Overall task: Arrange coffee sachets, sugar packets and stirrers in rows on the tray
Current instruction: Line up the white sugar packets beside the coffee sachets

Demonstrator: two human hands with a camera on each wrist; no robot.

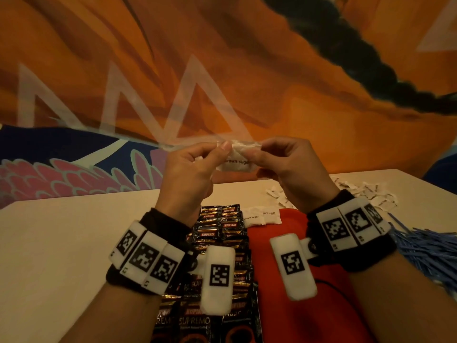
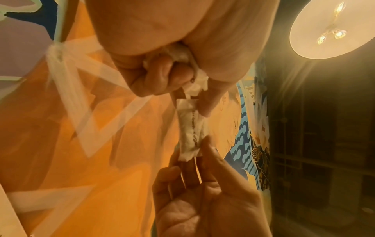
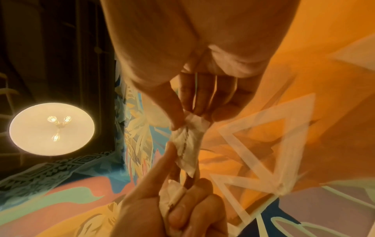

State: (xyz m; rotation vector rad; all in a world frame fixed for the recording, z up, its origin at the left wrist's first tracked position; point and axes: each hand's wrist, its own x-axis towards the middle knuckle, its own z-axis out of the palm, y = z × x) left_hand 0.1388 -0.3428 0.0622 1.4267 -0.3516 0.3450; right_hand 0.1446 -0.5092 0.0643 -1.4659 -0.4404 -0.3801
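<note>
head: sugar pkt [image 1: 238,157] btwn both hands' fingers [image 1: 223,147]

You are wearing a black fabric band [image 1: 158,219] around your left wrist and another black wristband [image 1: 371,258] around your right. Each is carrying a curved row of three white plates [image 1: 146,257] printed with black square tag markers; the right-hand row [image 1: 351,225] is showing the same pattern. A rounded white block [image 1: 217,278] with one black marker is sticking out from the left band, and a matching white block [image 1: 293,264] from the right. Your forearms are showing bare, without sleeves.
</note>
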